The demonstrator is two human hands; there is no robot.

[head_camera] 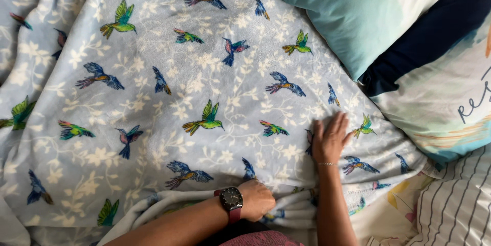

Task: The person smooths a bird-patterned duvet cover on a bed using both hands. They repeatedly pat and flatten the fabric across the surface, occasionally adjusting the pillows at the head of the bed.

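Head view: blanket (pixel 169 97) with a bird print spread over the bed, left of the pillows (pixel 409 46).
Left hand (pixel 257 200): fist closed on the near blanket edge, anchoring it.
Right hand (pixel 330 138): open, flat, holding nothing, pressing the fabric smooth.

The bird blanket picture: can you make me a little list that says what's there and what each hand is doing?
place: a bed
blanket: pale blue fleece, white flowers, colourful hummingbirds, spread out and wrinkled
left hand: closed on the blanket's bunched near edge
right hand: flat on the blanket, fingers spread
wristwatch: dark face, red strap, left wrist
bracelet: thin, right wrist
pillows: two at upper right, teal and white, one with a navy band
striped sheet: lower right
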